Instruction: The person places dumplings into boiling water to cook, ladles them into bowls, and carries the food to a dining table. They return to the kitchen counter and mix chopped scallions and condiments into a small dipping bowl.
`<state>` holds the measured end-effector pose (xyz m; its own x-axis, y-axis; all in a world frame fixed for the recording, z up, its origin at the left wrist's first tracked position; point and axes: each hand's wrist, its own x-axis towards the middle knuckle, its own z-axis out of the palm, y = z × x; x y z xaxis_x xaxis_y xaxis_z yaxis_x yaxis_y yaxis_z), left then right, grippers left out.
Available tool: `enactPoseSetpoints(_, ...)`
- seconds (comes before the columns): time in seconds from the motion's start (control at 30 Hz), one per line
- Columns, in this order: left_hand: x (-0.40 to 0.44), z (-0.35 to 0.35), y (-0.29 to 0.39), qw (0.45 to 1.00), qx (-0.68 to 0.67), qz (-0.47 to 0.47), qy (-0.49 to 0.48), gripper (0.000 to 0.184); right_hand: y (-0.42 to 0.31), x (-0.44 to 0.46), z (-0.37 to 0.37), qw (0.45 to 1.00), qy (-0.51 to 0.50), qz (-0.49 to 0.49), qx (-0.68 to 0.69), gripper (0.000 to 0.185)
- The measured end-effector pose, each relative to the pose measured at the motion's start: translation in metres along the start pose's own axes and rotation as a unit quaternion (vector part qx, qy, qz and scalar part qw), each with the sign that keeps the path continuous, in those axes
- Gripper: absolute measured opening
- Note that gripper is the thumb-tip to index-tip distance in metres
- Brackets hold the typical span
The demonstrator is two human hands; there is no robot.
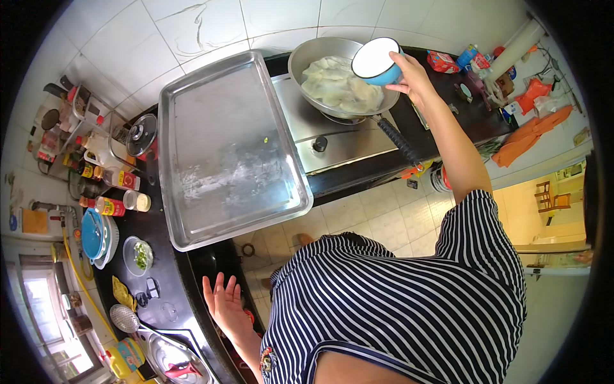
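My right hand point(412, 80) grips a bowl point(387, 77), blue outside and white inside, at its right rim. The bowl is tilted over the right side of a metal frying pan point(299, 52), and I cannot make out whether anything is in it. Pale, folded pieces that look like dumplings point(339, 83) lie in the pan, which sits on the steel stove point(345, 148) with its black-wrapped handle point(398, 139) toward me. Low at the left, my left hand point(225, 304) is open, fingers spread, holding nothing, beside the dark counter's edge.
A large metal tray point(230, 141) with white powdery smears spans the counter corner left of the stove. Along the left stand seasoning bottles point(110, 206), a glass bowl point(137, 256) with chopped greens, a skimmer point(125, 318) and a sink point(167, 353). Packets point(442, 62) lie right of the pan.
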<state>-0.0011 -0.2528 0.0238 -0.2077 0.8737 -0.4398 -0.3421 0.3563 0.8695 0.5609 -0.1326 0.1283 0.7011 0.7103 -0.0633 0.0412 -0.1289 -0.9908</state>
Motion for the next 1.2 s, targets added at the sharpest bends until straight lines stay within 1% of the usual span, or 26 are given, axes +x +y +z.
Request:
enactPoseSetpoints(0.1, 0.000, 0.003, -0.002, 1.000, -0.001, 0.000, -0.004, 0.054, 0.010, 0.020, -0.009, 1.000, -0.004, 0.004, -0.006, 0.073)
enactPoseSetpoints(0.27, 0.000, 0.004, -0.007, 1.000, -0.002, 0.002, -0.007, 0.054, 0.011, 0.034, -0.012, 0.998, 0.041, -0.015, -0.054, 0.082)
enactPoseSetpoints(0.4, -0.002, 0.004, -0.007, 1.000, -0.007, 0.000, -0.003, 0.054, 0.012, 0.039, -0.016, 0.996, 0.054, -0.015, -0.066, 0.082)
enactPoseSetpoints(0.47, -0.003, 0.004, -0.008, 1.000, -0.008, -0.001, 0.003, 0.053, 0.011, 0.038, -0.017, 0.998, 0.051, -0.012, -0.017, 0.078)
enactPoseSetpoints(0.5, -0.003, 0.005, -0.008, 1.000, -0.010, 0.000, 0.001, 0.053, 0.010, 0.037, -0.017, 0.999, 0.050, -0.012, -0.018, 0.078)
enactPoseSetpoints(0.57, -0.004, 0.006, -0.009, 1.000, -0.012, 0.001, 0.000, 0.053, 0.005, 0.033, -0.021, 0.985, 0.044, 0.056, 0.154, 0.078)
enactPoseSetpoints(0.6, -0.004, 0.007, -0.009, 1.000, -0.013, 0.002, -0.004, 0.053, -0.006, 0.020, -0.010, 0.969, 0.088, 0.069, 0.219, 0.075)
enactPoseSetpoints(0.63, -0.005, 0.008, -0.009, 1.000, -0.015, 0.003, -0.008, 0.053, -0.007, 0.021, -0.011, 0.969, 0.088, 0.070, 0.219, 0.075)
enactPoseSetpoints(0.7, -0.006, 0.010, -0.008, 1.000, -0.015, 0.002, -0.009, 0.053, -0.010, 0.025, -0.014, 0.943, 0.051, 0.087, 0.318, 0.068)
enactPoseSetpoints(0.73, -0.006, 0.011, -0.008, 1.000, -0.015, 0.002, -0.010, 0.053, -0.014, 0.020, -0.014, 0.943, 0.012, 0.079, 0.323, 0.068)
enactPoseSetpoints(0.77, -0.006, 0.012, -0.007, 1.000, -0.015, 0.002, -0.010, 0.053, -0.021, 0.014, -0.012, 0.943, 0.012, 0.079, 0.323, 0.068)
enactPoseSetpoints(0.83, -0.006, 0.013, -0.006, 1.000, -0.014, 0.003, -0.015, 0.053, -0.036, -0.003, -0.006, 0.945, -0.027, 0.056, 0.322, 0.067)
enactPoseSetpoints(0.87, -0.006, 0.014, -0.006, 1.000, -0.014, 0.002, -0.015, 0.053, -0.042, -0.012, -0.003, 0.952, -0.041, 0.024, 0.303, 0.066)
enactPoseSetpoints(0.9, -0.005, 0.015, -0.006, 1.000, -0.019, 0.006, -0.024, 0.053, -0.046, -0.019, -0.001, 0.952, -0.041, 0.025, 0.303, 0.066)
enactPoseSetpoints(0.97, -0.005, 0.018, -0.005, 0.999, -0.024, 0.010, -0.033, 0.053, -0.052, -0.032, 0.003, 0.961, -0.059, -0.009, 0.270, 0.067)
enactPoseSetpoints(1.1, -0.008, 0.031, -0.002, 0.999, -0.034, 0.015, -0.039, 0.052, -0.058, -0.062, 0.012, 0.963, -0.096, -0.003, 0.251, 0.065)
enactPoseSetpoints(1.17, -0.007, 0.034, 0.000, 0.998, -0.040, 0.018, -0.044, 0.052, -0.056, -0.075, 0.018, 0.964, -0.139, -0.026, 0.225, 0.062)
enactPoseSetpoints(1.2, -0.007, 0.035, 0.000, 0.998, -0.038, 0.016, -0.045, 0.052, -0.052, -0.082, 0.022, 0.961, -0.155, -0.019, 0.227, 0.062)
